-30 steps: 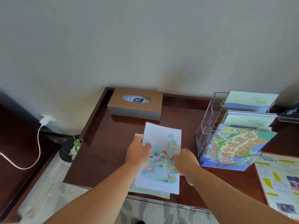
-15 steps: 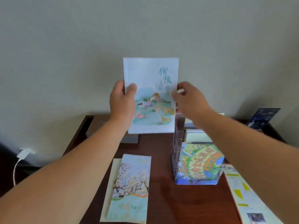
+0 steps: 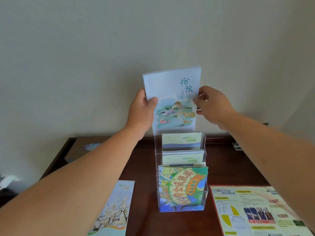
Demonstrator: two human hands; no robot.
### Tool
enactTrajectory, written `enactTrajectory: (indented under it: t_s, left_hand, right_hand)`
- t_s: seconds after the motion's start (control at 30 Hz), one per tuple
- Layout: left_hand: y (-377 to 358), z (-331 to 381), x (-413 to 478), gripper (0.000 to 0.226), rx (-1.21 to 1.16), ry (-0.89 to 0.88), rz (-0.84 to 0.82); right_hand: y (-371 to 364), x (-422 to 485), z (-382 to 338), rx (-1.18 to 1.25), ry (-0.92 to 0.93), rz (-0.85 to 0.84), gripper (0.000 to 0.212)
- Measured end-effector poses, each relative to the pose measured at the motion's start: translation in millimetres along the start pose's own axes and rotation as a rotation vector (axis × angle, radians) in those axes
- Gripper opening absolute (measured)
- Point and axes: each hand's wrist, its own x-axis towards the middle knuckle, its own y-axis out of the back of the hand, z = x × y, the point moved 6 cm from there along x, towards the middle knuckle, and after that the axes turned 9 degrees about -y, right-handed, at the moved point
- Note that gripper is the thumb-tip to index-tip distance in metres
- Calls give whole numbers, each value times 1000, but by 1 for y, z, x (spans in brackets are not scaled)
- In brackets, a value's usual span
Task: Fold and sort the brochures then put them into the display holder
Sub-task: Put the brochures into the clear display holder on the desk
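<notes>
Blue-white brochure [image 3: 172,92] is held upright at 12 o'clock of the display holder [image 3: 158,149], its lower edge at the rear tier; cannot tell whether it has entered. Left hand [image 3: 141,111] pinches the left edge, thumb on the cover; right hand [image 3: 213,106] pinches the right edge. Risk: the edge snags on the acrylic rim or the brochure already in that tier and buckles, or a hard push slides the holder back. Dark glossy wooden table [image 3: 230,164], plain pale wall [image 3: 85,57] behind. Blossom brochure [image 3: 115,208] lies at 8 o'clock of the holder, unfolded leaflet [image 3: 252,213] at 4 o'clock.
</notes>
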Motion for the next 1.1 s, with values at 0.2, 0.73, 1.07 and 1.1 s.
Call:
enactTrajectory:
  t_s: [0.2,0.73,1.07,1.1]
  left_hand:
    - [-22,-11,-9,19,15,49,-70]
    - [-30,-57,-34,21,604,155,-281]
    - [-28,-55,-28,33,705,135,-243]
    - [-28,-55,-28,32,701,135,-244]
  right_hand:
    - [11,1,31,14,-22,-38,16]
    - [-16,-9,87,-112,-151,-70,16]
    - [-15,-12,82,-131,-129,-39,14]
    - [-15,-12,82,-133,-128,-36,14]
